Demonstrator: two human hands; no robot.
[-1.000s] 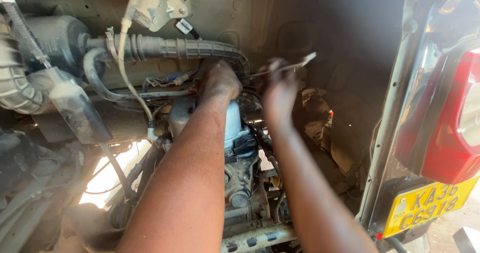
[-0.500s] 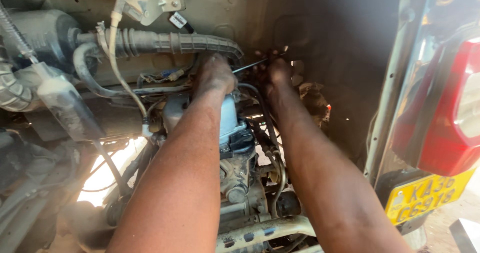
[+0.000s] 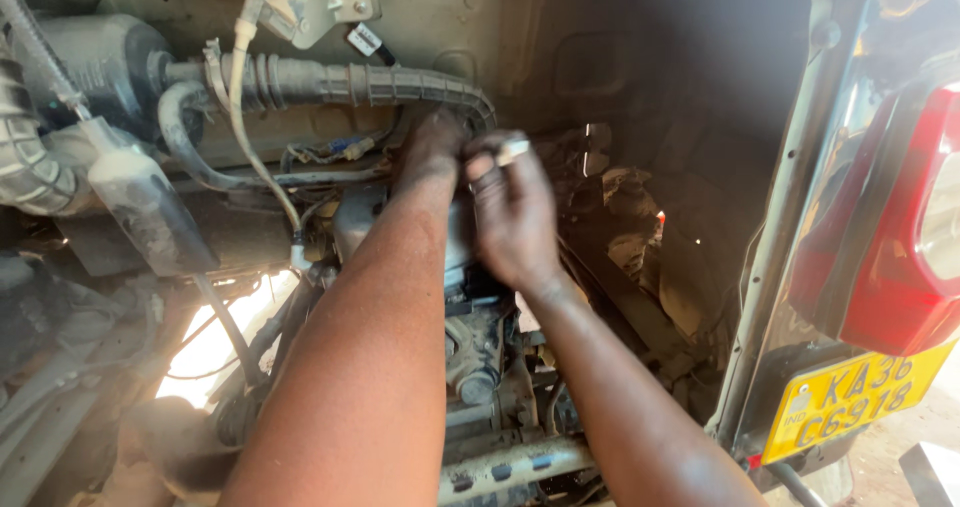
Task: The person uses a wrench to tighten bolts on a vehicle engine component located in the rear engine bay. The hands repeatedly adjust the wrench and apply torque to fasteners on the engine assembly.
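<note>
- Left hand [image 3: 432,150] reaching deep into the engine bay, fingers curled down out of sight just under the bend of the ribbed hose [image 3: 400,85]; whether closed on anything cannot be told.
- Right hand [image 3: 512,212] raised just beside the left, nearly touching it, back turned toward the camera, fingers bunched together and pinching a small bright metal piece [image 3: 513,150] at the fingertips.
- Metal piece at the very top of the right hand, short visible end pointing up and slightly right; remainder hidden behind the fingers, so the long axis cannot be read with certainty.
- Spot under the left hand lying up and to the left of the metal piece, very near; right hand the one carrying it, left hand the one nearer the hose bend.
- Engine block [image 3: 470,352] directly below both forearms, with a thin white tube [image 3: 262,172] hanging to the left.
- Red tail lamp [image 3: 895,237] and yellow number plate [image 3: 850,399] at the right edge, well apart from both hands.
</note>
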